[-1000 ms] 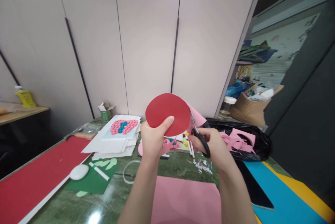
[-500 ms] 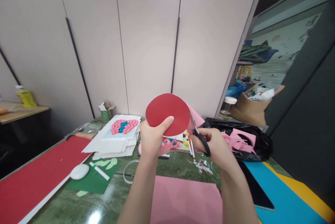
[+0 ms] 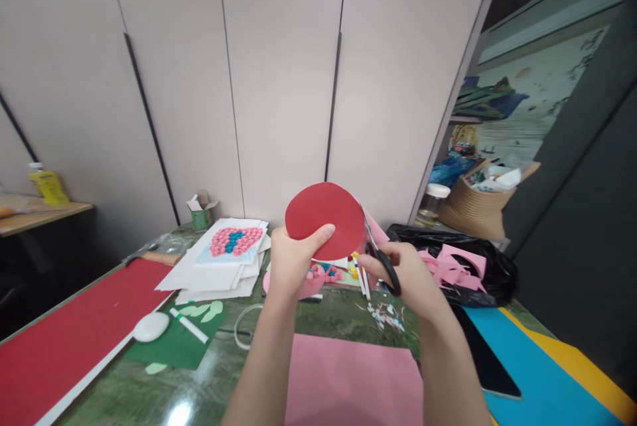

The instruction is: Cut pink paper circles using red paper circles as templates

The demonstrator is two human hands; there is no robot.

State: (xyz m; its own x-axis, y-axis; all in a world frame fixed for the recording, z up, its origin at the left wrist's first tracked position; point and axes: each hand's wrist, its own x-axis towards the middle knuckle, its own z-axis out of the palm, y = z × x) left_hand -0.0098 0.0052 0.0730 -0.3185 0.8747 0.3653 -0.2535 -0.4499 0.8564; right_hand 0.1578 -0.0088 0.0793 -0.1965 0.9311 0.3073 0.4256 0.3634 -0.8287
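Observation:
My left hand (image 3: 297, 257) pinches a round red paper disc (image 3: 326, 210), thumb flat on its face and fingers hidden behind. In my right hand (image 3: 405, 273) is a pair of black-handled scissors (image 3: 387, 268), fingers through the loops. The blades point up along the disc's right edge. Pink paper (image 3: 377, 228) shows behind the disc, just past the blades. A pink sheet (image 3: 353, 379) lies on the green table below my forearms.
A black plastic bag (image 3: 502, 278) with pink scraps lies to the right, beside a dark tablet (image 3: 490, 359) on blue paper. Left are white sheets (image 3: 199, 275) bearing a pink heart, green paper (image 3: 172, 353) and a red sheet (image 3: 84, 333). Paper clippings (image 3: 385, 316) lie mid-table.
My left hand and the disc have shifted slightly right and turned. The scissors have stayed nearly in place, and less pink paper shows beyond the blades.

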